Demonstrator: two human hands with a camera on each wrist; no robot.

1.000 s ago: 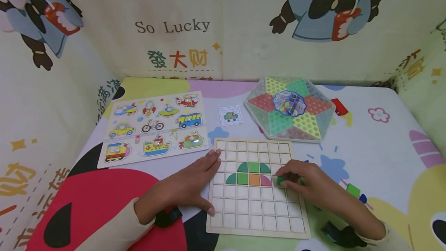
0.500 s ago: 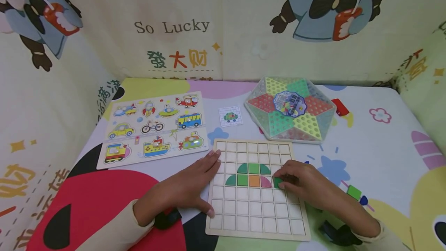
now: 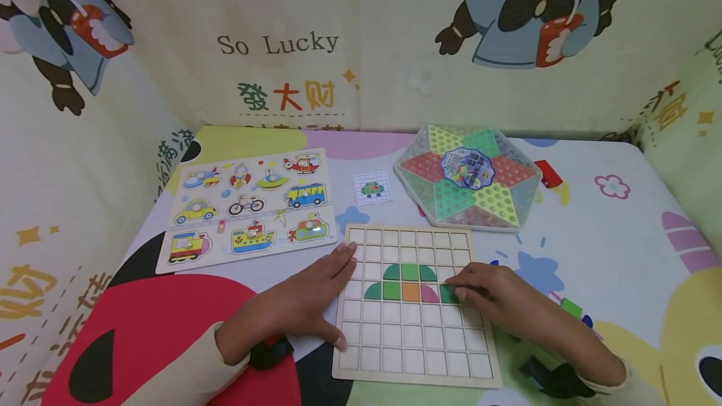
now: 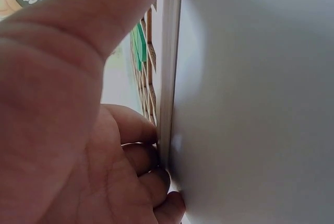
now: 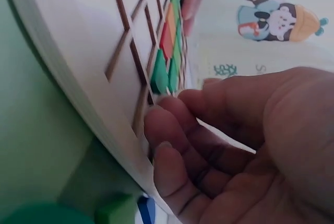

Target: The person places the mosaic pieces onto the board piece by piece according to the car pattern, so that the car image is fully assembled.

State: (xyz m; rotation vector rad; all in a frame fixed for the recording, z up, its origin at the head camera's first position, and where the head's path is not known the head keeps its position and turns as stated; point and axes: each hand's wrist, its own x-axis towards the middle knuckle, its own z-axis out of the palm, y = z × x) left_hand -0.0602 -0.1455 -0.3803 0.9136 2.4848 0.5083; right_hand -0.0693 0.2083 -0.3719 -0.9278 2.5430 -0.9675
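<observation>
A wooden grid board (image 3: 414,380) lies on the table, its cells partly filled with coloured tiles. Green quarter-round tiles (image 3: 374,291), green squares (image 3: 392,291), an orange square (image 3: 411,292) and a pink quarter-round tile (image 3: 430,294) sit in two rows. Right of the pink one, a dark green quarter-round tile (image 3: 447,294) lies in its cell. My right hand (image 3: 496,293) is at that tile, its bent fingertips at the upper and right edges; whether they touch is unclear. My left hand (image 3: 301,296) rests along the board's left edge, fingers spread.
A vehicle puzzle board (image 3: 248,205) lies at the back left. Behind the grid board are a small pattern card (image 3: 372,188) and a hexagonal Chinese checkers box (image 3: 468,177). Loose tiles, including a green square (image 3: 571,307), lie by my right forearm.
The dark green quarter-round tile has moved slightly left and now lies flat in its cell. My right fingers have loosened from it. The left hand stays put.
</observation>
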